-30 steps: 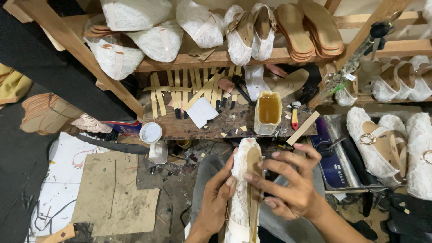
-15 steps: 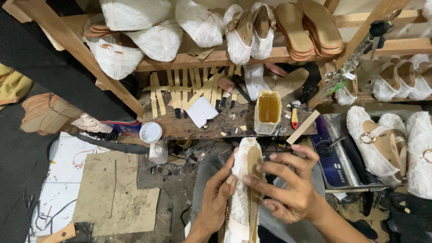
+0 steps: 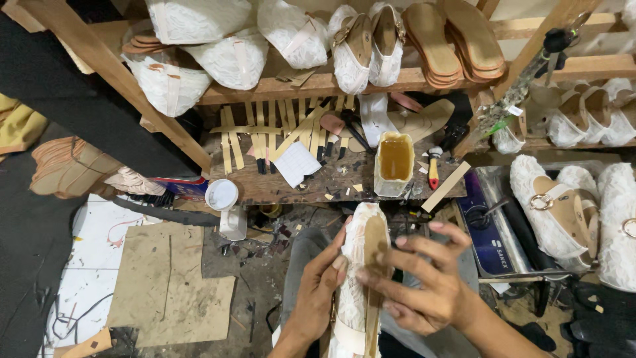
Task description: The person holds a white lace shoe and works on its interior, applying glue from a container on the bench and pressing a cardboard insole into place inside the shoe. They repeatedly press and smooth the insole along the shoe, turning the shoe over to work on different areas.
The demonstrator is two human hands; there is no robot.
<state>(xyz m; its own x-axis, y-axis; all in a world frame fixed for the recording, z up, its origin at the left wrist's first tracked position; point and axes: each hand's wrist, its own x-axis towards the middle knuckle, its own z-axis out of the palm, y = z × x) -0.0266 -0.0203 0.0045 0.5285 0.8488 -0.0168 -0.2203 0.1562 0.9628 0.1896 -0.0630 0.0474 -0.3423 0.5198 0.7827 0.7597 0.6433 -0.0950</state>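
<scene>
Item held: white lace shoe upper (image 3: 354,265) with tan insole strip (image 3: 375,255) laid along its middle, lengthwise, toe end pointing away from the wearer, resting over the lap.

Left hand (image 3: 317,292): cupped against the left flank of the shoe upper, fingers (image 3: 338,255) pressed to the lace, thumb side hidden behind the work.

Right hand (image 3: 424,282): spread across the right flank, fingertips (image 3: 371,273) bearing on the tan insole strip; grip closed on the shoe from both sides, shoe clamped between the two hands.

Just beyond the grip: worn wooden bench (image 3: 331,179), stained and littered with scraps. On it, directly ahead of the shoe toe: open container of amber glue (image 3: 395,162). Right of that: small tool with red and yellow handle (image 3: 433,169) and a pale wooden stick (image 3: 446,187). Left of the glue: folded white paper (image 3: 297,162), row of tan leather strips (image 3: 265,129).

Left of the grip, lower: round white lid (image 3: 221,194), flat cardboard sheet (image 3: 169,285) on the floor.

Far beyond the grip: wooden shelf (image 3: 318,86) carrying lace-covered shoes (image 3: 364,46) and stacked tan soles (image 3: 457,40).

Right of the grip: further lace sandals with ring buckles (image 3: 563,212).
</scene>
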